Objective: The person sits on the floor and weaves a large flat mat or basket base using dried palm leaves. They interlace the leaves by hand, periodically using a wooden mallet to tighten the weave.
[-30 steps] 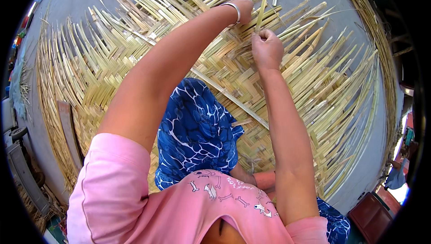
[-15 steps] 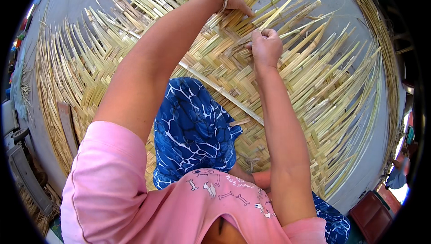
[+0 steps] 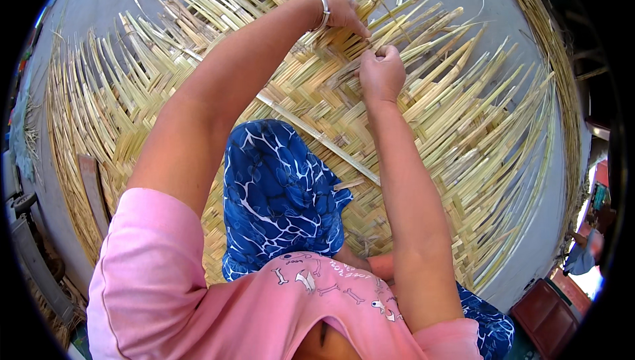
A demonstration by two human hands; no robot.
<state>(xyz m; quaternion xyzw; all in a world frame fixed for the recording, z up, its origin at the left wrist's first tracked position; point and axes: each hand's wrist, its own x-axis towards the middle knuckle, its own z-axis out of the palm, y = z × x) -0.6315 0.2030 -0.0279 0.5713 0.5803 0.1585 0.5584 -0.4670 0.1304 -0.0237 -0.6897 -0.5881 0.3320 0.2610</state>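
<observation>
Nearest, a pink printed shirt (image 3: 264, 307) and blue patterned trousers (image 3: 278, 194) are seen above the wide woven mat of pale split-cane strips (image 3: 463, 135) on the grey floor (image 3: 106, 2). Farther out, the right hand (image 3: 381, 72) is closed on one thin pale strip (image 3: 387, 36), which should be kept taut and flat. The left hand (image 3: 344, 14), a silver bangle (image 3: 323, 10) on its wrist, presses neighbouring strips, fingers curled.

A grey concrete floor (image 3: 106, 2) spreads all around in bright daylight. A dark red box (image 3: 546, 314) sits at the lower right corner. A brown wooden plank (image 3: 92, 188) lies at the left, and dark machine parts (image 3: 33, 254) stand beyond it near the left edge.
</observation>
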